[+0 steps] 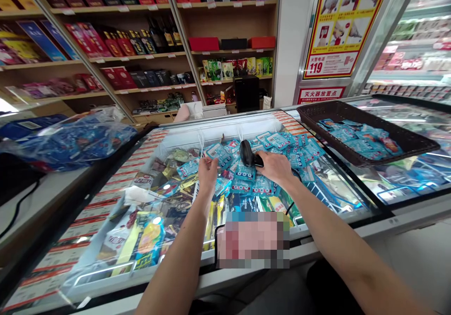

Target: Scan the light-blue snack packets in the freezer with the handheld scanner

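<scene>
My right hand [276, 167] is wrapped round the handle of a black barcode scanner [247, 154], its head over a heap of small blue packets [262, 183]. Left of the scanner, my left hand [207, 172] is closed in a pinch at the lower edge of one blue packet [217, 152], printed side up. Another blue packet [188, 168] lies just left of that hand. The heap rests on the glass lid of a chest freezer [105, 197]. My left fingertips are partly hidden by the hand itself.
A dark plastic tray [419, 141] holding more blue packets stands at right on the freezer. A clear bag of blue packages [81, 139] lies at left. A blurred-out flat device [252, 241] sits at the front edge. Behind are stocked shelves [162, 54] and a person's arm [182, 113].
</scene>
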### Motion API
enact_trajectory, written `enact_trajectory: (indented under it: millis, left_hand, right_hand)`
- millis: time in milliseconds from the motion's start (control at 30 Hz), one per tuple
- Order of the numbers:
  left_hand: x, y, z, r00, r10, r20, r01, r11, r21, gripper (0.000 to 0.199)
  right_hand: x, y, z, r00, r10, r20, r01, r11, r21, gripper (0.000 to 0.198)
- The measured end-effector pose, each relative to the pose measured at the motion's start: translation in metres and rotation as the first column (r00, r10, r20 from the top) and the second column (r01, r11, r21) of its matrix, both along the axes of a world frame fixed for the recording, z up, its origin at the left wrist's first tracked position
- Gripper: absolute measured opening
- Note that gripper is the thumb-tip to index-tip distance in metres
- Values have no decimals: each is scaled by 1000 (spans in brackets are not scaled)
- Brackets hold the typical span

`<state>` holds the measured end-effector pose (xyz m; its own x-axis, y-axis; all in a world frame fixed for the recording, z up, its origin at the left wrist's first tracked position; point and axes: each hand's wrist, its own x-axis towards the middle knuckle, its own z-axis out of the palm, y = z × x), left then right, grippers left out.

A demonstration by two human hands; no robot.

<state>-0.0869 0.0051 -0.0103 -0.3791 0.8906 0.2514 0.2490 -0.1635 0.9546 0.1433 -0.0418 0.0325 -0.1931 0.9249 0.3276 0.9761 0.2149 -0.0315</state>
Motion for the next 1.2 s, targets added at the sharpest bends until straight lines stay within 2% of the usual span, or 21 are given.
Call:
enact_trajectory:
  millis: [167,300,600,767,967,1200]
  left_hand:
    - [-15,-1,2,995,25,100,-30,998,48,36]
    - [-19,-6,7,990,-36,135,33,999,24,42]
    - [-15,-8,10,990,-143,-6,143,989,-41,46]
    - [-16,-4,6,978,-196,-69,201,977,75,52]
    - [-18,-2,1,975,-194,-104,203,976,81,52]
    - [-16,-3,0,948,-145,-285,195,968,157,44]
  right_hand:
    - [1,0,-3,1000,3,-19,-2,999,34,40]
    - [0,0,-4,999,0,-37,2,998,62,39]
    - [-1,-4,1,999,-1,-36,2,999,39,37]
    - [-1,-5,1,1000,-6,-29,7,999,36,39]
    - [-3,-5,-1,998,49,-44,-46,997,56,36]
    - [-2,-4,-1,996,73,-42,-70,996,58,39]
